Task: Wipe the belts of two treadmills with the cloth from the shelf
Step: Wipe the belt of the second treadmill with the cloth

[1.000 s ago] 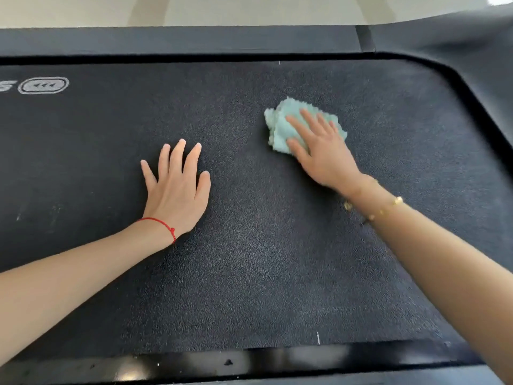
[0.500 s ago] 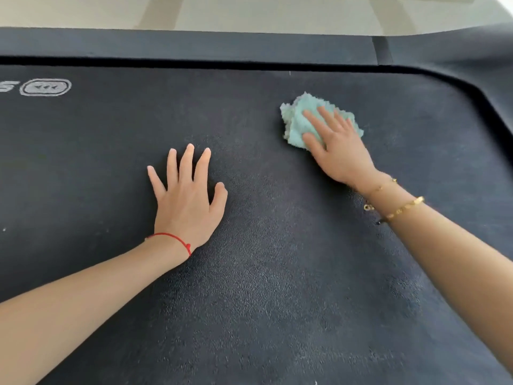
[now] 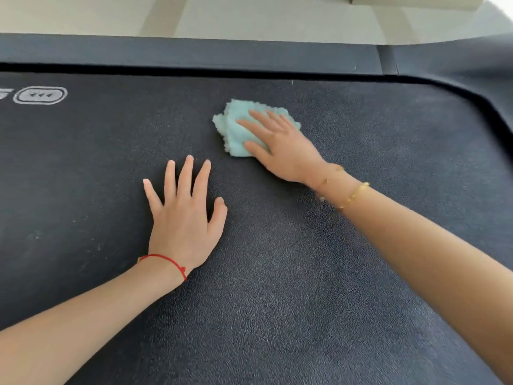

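Note:
A dark textured treadmill belt [image 3: 291,287] fills most of the view. A crumpled light-green cloth [image 3: 236,129] lies on it above the centre. My right hand [image 3: 280,145] presses flat on the cloth with straight fingers, covering its right half. My left hand [image 3: 184,218] rests palm-down on the bare belt, fingers spread, just below and left of the cloth. A red string circles my left wrist and gold bracelets my right.
A dark side rail [image 3: 194,55] runs along the belt's far edge and curves down at the right [image 3: 488,87]. A white logo mark [image 3: 40,95] is printed on the belt at the far left. Pale floor [image 3: 249,15] lies beyond the rail.
My right hand has slid the cloth to the left across the belt, closer to my left hand. The left hand stays planted. The view has shifted forward.

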{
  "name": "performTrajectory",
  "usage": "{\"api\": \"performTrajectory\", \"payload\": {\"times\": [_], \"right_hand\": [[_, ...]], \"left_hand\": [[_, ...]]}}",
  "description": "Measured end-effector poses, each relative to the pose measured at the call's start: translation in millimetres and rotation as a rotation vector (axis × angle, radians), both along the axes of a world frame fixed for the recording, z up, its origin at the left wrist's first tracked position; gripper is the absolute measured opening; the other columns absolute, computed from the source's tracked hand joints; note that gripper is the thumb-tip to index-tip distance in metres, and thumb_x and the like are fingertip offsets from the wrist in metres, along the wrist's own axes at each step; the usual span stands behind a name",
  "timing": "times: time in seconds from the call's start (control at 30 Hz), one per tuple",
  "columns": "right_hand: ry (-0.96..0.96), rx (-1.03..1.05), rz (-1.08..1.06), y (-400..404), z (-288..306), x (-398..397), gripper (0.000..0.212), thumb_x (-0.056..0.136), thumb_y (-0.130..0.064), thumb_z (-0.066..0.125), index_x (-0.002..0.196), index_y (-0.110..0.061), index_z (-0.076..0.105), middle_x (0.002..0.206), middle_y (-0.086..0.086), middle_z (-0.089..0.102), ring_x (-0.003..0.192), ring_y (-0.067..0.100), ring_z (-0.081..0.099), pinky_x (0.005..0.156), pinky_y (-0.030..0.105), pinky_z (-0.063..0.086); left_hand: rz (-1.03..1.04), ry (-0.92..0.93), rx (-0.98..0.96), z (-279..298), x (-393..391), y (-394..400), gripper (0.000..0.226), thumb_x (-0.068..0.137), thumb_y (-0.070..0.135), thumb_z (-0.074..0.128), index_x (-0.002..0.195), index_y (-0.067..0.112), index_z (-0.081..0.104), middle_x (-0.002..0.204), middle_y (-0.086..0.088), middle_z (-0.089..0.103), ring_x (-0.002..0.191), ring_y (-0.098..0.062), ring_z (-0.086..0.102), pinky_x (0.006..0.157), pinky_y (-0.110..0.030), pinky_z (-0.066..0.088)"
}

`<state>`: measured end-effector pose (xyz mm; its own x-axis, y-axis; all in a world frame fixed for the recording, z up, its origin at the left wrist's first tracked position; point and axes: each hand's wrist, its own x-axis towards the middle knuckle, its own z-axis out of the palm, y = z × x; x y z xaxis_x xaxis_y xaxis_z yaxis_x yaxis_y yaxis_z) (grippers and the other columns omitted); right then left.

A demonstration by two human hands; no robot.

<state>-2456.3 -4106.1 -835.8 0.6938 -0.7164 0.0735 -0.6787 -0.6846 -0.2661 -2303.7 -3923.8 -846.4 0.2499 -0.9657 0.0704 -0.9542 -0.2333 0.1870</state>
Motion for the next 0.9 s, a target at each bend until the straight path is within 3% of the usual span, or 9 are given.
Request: {"api": "performTrajectory", "payload": {"times": [0.1, 0.23, 0.3, 0.43, 0.6, 0.67, 0.8, 0.9], "right_hand": [[0.011, -0.034, -0.228, -36.0, 0.8, -47.2, 0.052, 0.103, -0.042, 0.036, 0.153, -0.026, 0.029, 0.161, 0.008, 0.022, 0.148, 0.032, 0.017, 0.12, 0.036, 0.005], [0.052, 0.011, -0.445, -55.4, 5.6, -68.1, 0.054, 0.104, -0.045, 0.029, 0.155, -0.026, 0.021, 0.163, 0.008, 0.014, 0.149, 0.034, 0.008, 0.122, 0.045, 0.002], [0.029, 0.001, -0.401, -29.8, 2.9, -60.1, 0.054, 0.104, -0.044, 0.031, 0.154, -0.026, 0.024, 0.163, 0.008, 0.016, 0.149, 0.035, 0.01, 0.122, 0.045, 0.002], [-0.042, -0.012, -0.106, 63.0, -1.6, -61.0, 0.054, 0.1, -0.046, 0.033, 0.151, -0.028, 0.033, 0.16, 0.005, 0.025, 0.148, 0.032, 0.017, 0.121, 0.043, 0.005], [-0.006, 0.028, 0.072, 126.2, 4.8, -95.7, 0.053, 0.102, -0.052, 0.027, 0.153, -0.039, 0.021, 0.163, -0.006, 0.014, 0.151, 0.018, 0.005, 0.123, 0.038, 0.001], [-0.007, 0.022, 0.023, 107.6, 4.4, -106.1, 0.052, 0.102, -0.052, 0.029, 0.152, -0.039, 0.023, 0.163, -0.005, 0.016, 0.151, 0.02, 0.009, 0.123, 0.039, 0.003], [-0.011, 0.025, -0.287, 66.1, 0.6, -108.2, 0.052, 0.103, -0.043, 0.038, 0.153, -0.032, 0.026, 0.163, 0.003, 0.017, 0.15, 0.029, 0.01, 0.12, 0.037, -0.001], [-0.011, -0.007, -0.321, 89.2, -5.7, -100.8, 0.054, 0.102, -0.048, 0.034, 0.153, -0.032, 0.027, 0.162, 0.004, 0.019, 0.15, 0.032, 0.012, 0.121, 0.04, 0.0]], "left_hand": [[-0.001, 0.008, -0.001, 0.6, -0.2, 0.7, 0.073, 0.091, 0.052, 0.015, 0.157, 0.022, 0.02, 0.165, -0.006, 0.015, 0.152, -0.03, 0.004, 0.117, -0.066, 0.003], [0.0, 0.022, -0.01, 2.3, -0.8, 1.2, 0.073, 0.09, 0.053, 0.014, 0.157, 0.022, 0.02, 0.165, -0.005, 0.015, 0.152, -0.03, 0.004, 0.117, -0.065, 0.003], [0.003, 0.028, -0.012, 3.2, -0.4, 1.1, 0.075, 0.089, 0.054, 0.014, 0.156, 0.022, 0.021, 0.164, -0.006, 0.015, 0.152, -0.03, 0.004, 0.117, -0.066, 0.002], [0.01, 0.048, -0.022, 2.0, 0.3, 1.2, 0.073, 0.09, 0.053, 0.017, 0.156, 0.022, 0.022, 0.164, -0.006, 0.015, 0.152, -0.03, 0.004, 0.118, -0.065, 0.001], [0.021, 0.072, -0.028, 0.6, 1.0, 1.9, 0.065, 0.096, 0.048, 0.029, 0.156, 0.022, 0.024, 0.164, -0.006, 0.015, 0.152, -0.03, 0.003, 0.118, -0.064, 0.0], [0.02, 0.074, -0.042, 1.0, 0.8, 1.9, 0.066, 0.095, 0.049, 0.029, 0.155, 0.022, 0.025, 0.164, -0.006, 0.017, 0.152, -0.031, 0.005, 0.118, -0.065, 0.001], [0.026, 0.072, -0.027, 1.6, 0.9, 2.2, 0.064, 0.097, 0.047, 0.033, 0.155, 0.022, 0.025, 0.164, -0.006, 0.017, 0.152, -0.031, 0.005, 0.118, -0.065, 0.001], [0.024, 0.064, -0.039, 2.5, 0.0, 2.7, 0.063, 0.097, 0.046, 0.035, 0.155, 0.021, 0.027, 0.163, -0.007, 0.02, 0.152, -0.031, 0.007, 0.118, -0.064, 0.003]]}}
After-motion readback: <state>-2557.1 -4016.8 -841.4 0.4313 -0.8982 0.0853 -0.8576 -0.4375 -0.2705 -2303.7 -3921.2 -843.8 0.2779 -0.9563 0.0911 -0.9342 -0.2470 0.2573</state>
